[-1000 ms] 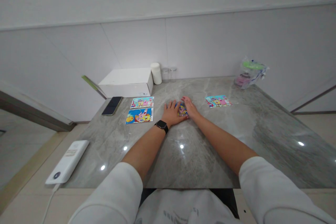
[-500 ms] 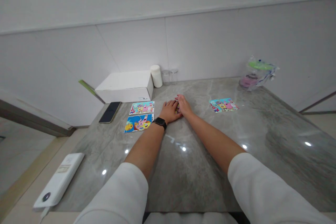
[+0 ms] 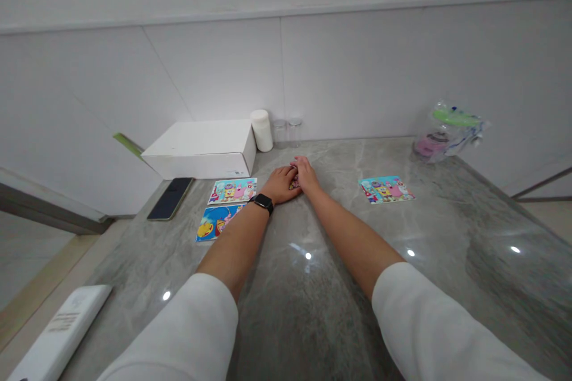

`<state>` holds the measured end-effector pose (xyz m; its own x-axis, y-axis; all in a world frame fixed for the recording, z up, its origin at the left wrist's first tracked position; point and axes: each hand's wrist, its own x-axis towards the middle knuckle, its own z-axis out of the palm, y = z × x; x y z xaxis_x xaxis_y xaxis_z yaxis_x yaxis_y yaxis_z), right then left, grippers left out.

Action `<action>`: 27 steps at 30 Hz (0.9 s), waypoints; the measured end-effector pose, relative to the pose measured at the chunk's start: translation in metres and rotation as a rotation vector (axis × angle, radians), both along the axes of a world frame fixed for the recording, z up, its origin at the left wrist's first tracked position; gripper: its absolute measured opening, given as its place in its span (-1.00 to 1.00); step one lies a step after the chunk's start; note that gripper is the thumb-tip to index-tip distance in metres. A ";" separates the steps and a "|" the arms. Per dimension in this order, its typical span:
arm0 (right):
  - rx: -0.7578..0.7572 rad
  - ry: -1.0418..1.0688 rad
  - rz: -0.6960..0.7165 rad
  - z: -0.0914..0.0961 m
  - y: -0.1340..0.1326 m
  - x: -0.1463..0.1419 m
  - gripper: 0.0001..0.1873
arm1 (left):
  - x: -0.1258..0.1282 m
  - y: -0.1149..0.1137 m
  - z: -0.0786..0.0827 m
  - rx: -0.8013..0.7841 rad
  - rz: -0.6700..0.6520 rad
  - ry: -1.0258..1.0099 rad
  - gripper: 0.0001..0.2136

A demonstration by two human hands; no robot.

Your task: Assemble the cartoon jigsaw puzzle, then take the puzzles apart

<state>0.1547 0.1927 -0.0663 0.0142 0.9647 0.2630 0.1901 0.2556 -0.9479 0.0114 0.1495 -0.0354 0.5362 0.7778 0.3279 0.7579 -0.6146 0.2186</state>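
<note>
My left hand (image 3: 281, 183) and my right hand (image 3: 307, 175) are cupped together at the middle of the table, closed around small colourful pieces (image 3: 294, 182). Only a sliver of them shows between the hands, so their kind and number cannot be made out. A black watch is on my left wrist. Left of my left hand lie a cartoon picture card (image 3: 233, 190) with a light blue ground and, below it, a darker blue cartoon card (image 3: 217, 223), partly covered by my forearm. Another light blue cartoon card (image 3: 386, 189) lies to the right, apart from my hands.
Along the wall stand a white box (image 3: 201, 149), a white canister (image 3: 261, 131) and two clear jars (image 3: 286, 134). A phone (image 3: 170, 199) and a white power bank (image 3: 62, 333) lie on the left. A clear plastic bag (image 3: 447, 131) with pink and green contents sits back right.
The camera view has shifted, so the table things appear displaced. My hands stay together around the pieces, with slightly different finger positions. My left forearm now covers more of the darker blue card.
</note>
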 end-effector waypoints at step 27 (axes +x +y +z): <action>0.257 -1.040 -0.119 0.041 -0.099 0.170 -0.51 | -0.029 -0.129 0.028 -0.069 0.193 -0.714 -0.15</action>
